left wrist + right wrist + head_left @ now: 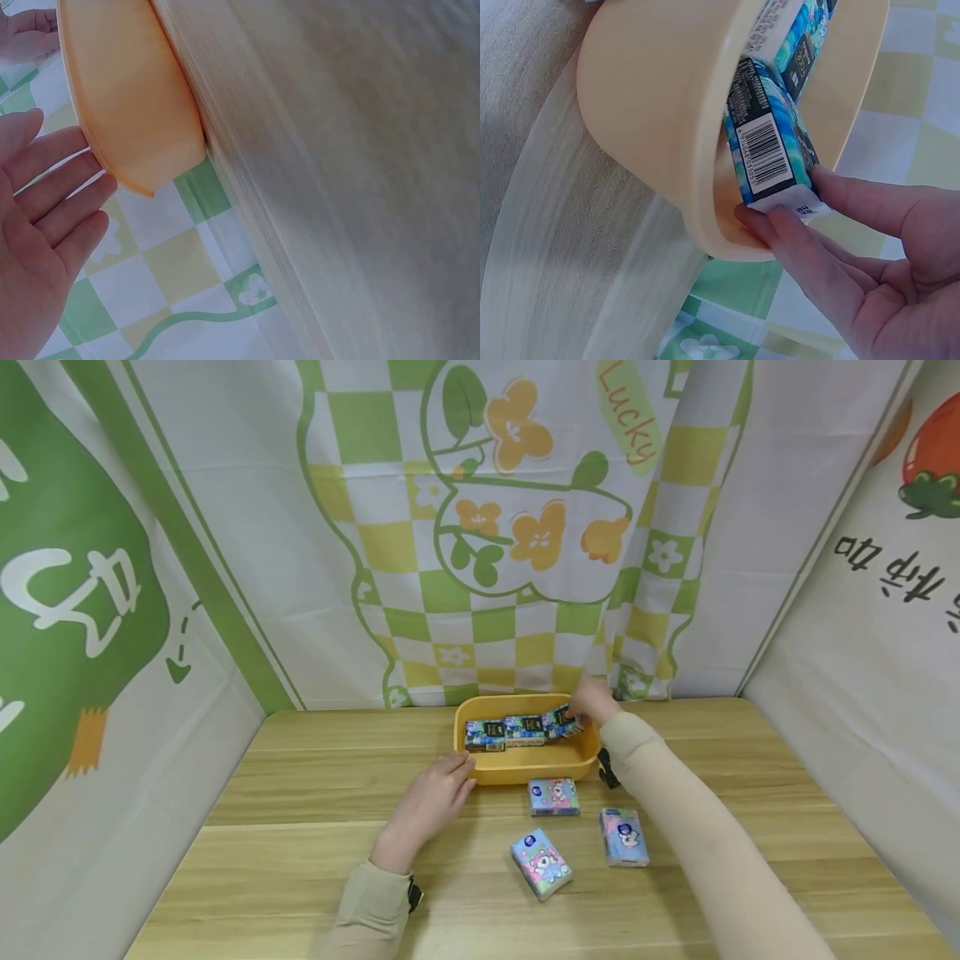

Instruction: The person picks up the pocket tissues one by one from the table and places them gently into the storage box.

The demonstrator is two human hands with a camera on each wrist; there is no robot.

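Observation:
A yellow plastic bin (517, 774) stands at the back of the table, with a row of dark blue-green tissue packs in it. At the bin's right end my right hand (595, 700) pinches one tissue pack (765, 139) between thumb and fingers. That pack is tilted, its barcode side showing in the right wrist view. To its left lie a middle pack (524, 730) and a left pack (485, 735), both flat. My left hand (437, 797) touches the bin's front left rim with its fingers extended, as the left wrist view (52, 217) also shows.
In front of the bin, three light blue and pink tissue packs lie on the wooden table (322, 843): one close to the bin (553, 797), one nearer me (541, 863), one at the right (624, 837). A checked curtain (420, 610) hangs right behind the bin.

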